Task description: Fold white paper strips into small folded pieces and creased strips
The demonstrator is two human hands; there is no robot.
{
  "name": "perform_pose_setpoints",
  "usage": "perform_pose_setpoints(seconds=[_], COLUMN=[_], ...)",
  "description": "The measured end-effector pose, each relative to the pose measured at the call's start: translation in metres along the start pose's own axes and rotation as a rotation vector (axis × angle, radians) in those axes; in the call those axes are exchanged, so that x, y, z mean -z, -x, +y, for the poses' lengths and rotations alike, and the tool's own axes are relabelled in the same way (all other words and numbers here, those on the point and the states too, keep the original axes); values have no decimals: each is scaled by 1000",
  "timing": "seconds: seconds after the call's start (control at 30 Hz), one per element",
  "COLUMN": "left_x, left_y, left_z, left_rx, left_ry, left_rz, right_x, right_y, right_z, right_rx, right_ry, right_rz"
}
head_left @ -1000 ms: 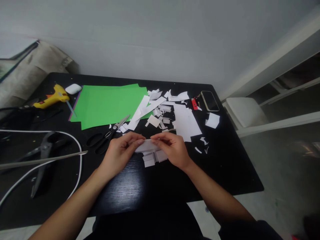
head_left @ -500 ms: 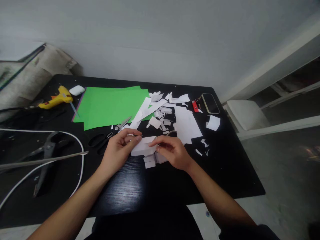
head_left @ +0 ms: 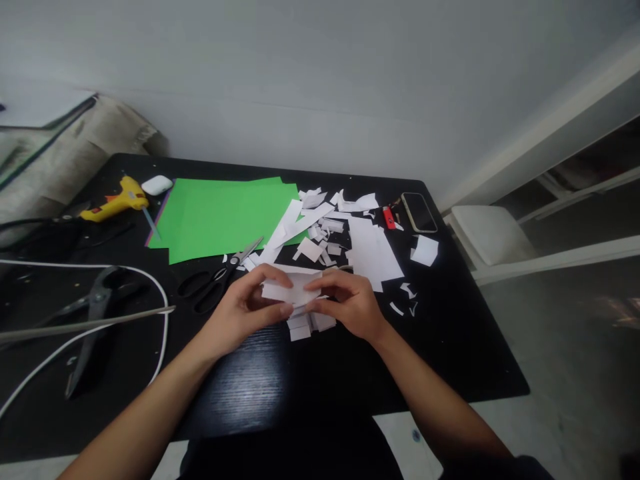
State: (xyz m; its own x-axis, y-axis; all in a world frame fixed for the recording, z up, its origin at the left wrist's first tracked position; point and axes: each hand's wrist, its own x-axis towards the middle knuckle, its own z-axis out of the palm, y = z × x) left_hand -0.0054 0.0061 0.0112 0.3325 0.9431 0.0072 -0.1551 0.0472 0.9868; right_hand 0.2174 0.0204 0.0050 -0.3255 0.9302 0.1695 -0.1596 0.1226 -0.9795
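Note:
A small folded piece of white paper (head_left: 286, 287) is held between my two hands, over the near middle of the black table. My left hand (head_left: 247, 307) grips its left side, index finger along the top and thumb below. On its right side, my right hand (head_left: 353, 301) pinches it between thumb and fingers. Just beneath lie white paper pieces (head_left: 301, 329), partly hidden by the held paper and my right hand. Black-handled scissors (head_left: 220, 275) rest beside my left hand, their blades pointing away to the right.
Green sheets (head_left: 225, 217) lie behind the scissors. White scraps (head_left: 320, 243) and larger white paper (head_left: 373, 253) spread across the middle. A yellow glue gun (head_left: 120, 201), pliers (head_left: 95, 313) and a white cable (head_left: 163, 293) occupy the left. A red lighter (head_left: 389, 217) and phone (head_left: 420, 212) are at right.
The white paper has been turned in my hands, its broad face now tilted toward me. My left thumb has moved down to its lower edge and my left fingers have spread wider.

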Motion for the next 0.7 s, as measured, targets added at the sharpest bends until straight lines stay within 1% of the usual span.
perform_pose_setpoints(seconds=[0.07, 0.13, 0.27, 0.33, 0.43, 0.53, 0.7], left_x=[-1, -3, -4, -3, -2, -2, -2], left_y=[0, 0, -2, -2, -1, 0, -1], left_z=[-1, -2, -2, -2, -3, -4, -6], left_rx=[-30, -83, -178, -203, -208, -218, -288], left_ry=[-10, -75, -258, -319, -370, -384, -437], left_rz=[-11, 21, 91, 121, 155, 154, 117], right_x=[0, 0, -2, -3, -4, -4, -5], right_y=[0, 0, 1, 2, 3, 3, 4], right_z=[0, 1, 4, 6, 6, 4, 1], right_rx=[21, 32, 21, 37, 76, 110, 148], right_ry=[8, -7, -68, -33, 70, 149, 175], right_rz=[31, 41, -11, -10, 24, 53, 105])
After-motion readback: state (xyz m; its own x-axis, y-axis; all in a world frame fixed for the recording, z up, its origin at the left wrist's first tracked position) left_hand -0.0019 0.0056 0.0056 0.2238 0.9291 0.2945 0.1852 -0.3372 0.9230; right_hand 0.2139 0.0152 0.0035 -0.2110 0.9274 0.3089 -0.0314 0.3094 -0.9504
